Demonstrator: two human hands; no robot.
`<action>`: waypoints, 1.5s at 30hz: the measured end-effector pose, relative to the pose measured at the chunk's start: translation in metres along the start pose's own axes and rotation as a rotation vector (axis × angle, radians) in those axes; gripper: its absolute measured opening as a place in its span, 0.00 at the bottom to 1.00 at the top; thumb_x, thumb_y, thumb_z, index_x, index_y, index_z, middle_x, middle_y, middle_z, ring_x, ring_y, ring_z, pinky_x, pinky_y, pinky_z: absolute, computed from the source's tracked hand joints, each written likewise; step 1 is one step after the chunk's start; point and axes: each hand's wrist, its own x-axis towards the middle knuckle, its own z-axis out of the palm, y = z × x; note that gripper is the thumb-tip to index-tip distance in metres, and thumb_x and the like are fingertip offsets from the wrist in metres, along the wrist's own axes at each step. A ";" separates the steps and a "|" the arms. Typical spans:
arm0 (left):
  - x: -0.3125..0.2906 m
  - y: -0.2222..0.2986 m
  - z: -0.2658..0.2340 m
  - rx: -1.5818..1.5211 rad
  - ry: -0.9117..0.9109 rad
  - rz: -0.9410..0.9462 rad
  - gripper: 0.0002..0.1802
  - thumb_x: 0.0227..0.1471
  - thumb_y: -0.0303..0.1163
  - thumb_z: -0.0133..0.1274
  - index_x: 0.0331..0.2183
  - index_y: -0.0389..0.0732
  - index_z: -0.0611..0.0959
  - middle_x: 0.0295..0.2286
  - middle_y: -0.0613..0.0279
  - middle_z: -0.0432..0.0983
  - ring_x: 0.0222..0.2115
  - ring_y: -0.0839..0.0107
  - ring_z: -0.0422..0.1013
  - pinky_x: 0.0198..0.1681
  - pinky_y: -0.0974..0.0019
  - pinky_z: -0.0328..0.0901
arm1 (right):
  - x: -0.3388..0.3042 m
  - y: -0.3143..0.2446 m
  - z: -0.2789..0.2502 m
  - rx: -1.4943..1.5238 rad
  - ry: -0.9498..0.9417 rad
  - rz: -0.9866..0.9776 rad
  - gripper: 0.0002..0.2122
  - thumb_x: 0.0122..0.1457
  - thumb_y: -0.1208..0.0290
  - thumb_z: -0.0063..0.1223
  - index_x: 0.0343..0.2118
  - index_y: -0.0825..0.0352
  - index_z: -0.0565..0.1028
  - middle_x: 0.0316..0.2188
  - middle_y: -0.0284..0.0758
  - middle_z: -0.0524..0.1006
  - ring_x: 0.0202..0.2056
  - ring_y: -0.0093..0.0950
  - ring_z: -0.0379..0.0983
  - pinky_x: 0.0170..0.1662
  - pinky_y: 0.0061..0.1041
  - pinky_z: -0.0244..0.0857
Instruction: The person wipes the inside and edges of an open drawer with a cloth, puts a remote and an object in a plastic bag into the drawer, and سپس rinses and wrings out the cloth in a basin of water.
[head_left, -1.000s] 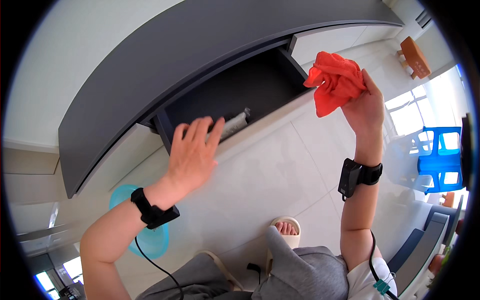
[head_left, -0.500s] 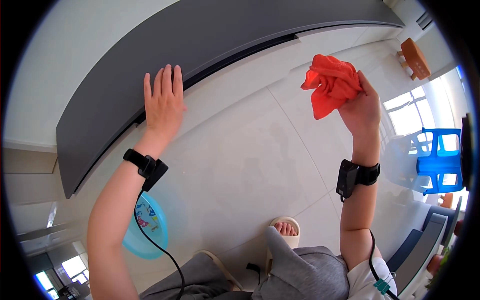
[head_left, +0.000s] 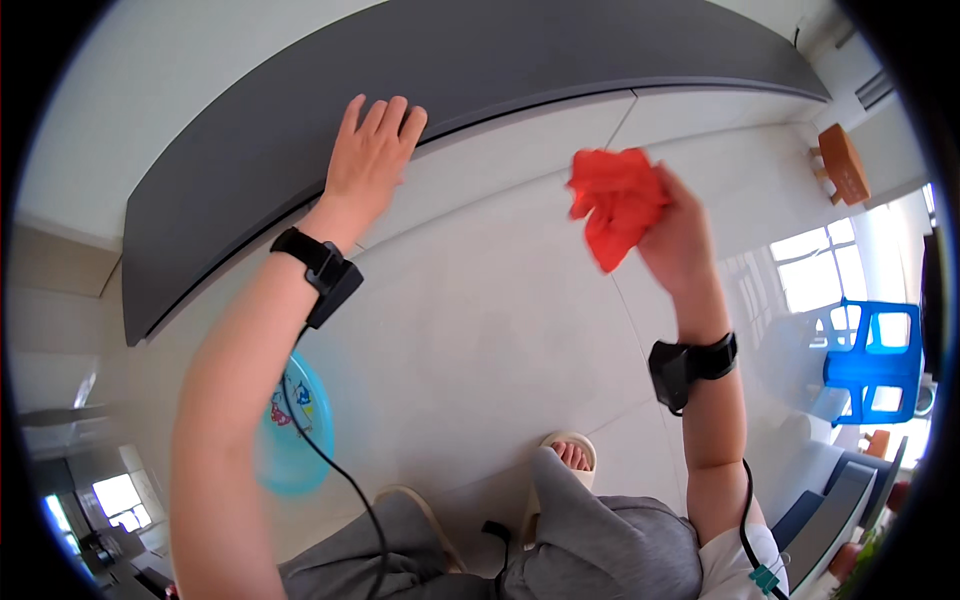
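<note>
A crumpled red cloth hangs from my right hand, which is raised over the floor in front of a long, low cabinet. The thumb and fingers close on one side of the cloth, and its loose end droops. My left hand is at the front edge of the cabinet's dark grey top. Its fingers are apart and slightly bent, holding nothing; I cannot tell whether they touch the surface. Below that edge is the cabinet's white drawer front, partly behind my left hand.
A light blue basin stands on the tiled floor beside my left forearm. At the right are a blue plastic stool and, farther off, a brown stool. A black cable runs from my left wrist strap.
My left hand has moved right along the cabinet edge. The dark gap there has narrowed, and the white front lines up with its neighbour. The red cloth has shifted left and down.
</note>
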 end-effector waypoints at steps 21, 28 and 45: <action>-0.410 -0.078 -0.029 -1.531 -0.259 -1.197 0.19 0.50 0.32 0.55 0.44 0.39 0.73 0.34 0.58 0.75 0.37 0.71 0.71 0.41 0.69 0.65 | -0.025 0.319 0.299 -1.081 -0.842 0.326 0.18 0.47 0.67 0.59 0.36 0.72 0.66 0.31 0.43 0.74 0.34 0.36 0.72 0.37 0.30 0.66; -0.454 -0.068 0.006 -1.218 -0.473 -1.138 0.25 0.38 0.30 0.58 0.42 0.40 0.73 0.36 0.48 0.75 0.39 0.53 0.72 0.41 0.59 0.66 | -0.039 0.421 0.277 -1.429 -0.838 0.082 0.26 0.41 0.69 0.62 0.43 0.67 0.62 0.33 0.46 0.72 0.39 0.43 0.71 0.41 0.36 0.66; -0.486 -0.016 0.052 -0.980 -0.956 -0.940 0.18 0.36 0.20 0.52 0.36 0.36 0.80 0.35 0.44 0.75 0.38 0.49 0.71 0.40 0.57 0.66 | -0.085 0.451 0.242 -1.974 -1.303 0.081 0.12 0.48 0.75 0.54 0.37 0.68 0.76 0.48 0.46 0.65 0.45 0.44 0.69 0.43 0.40 0.69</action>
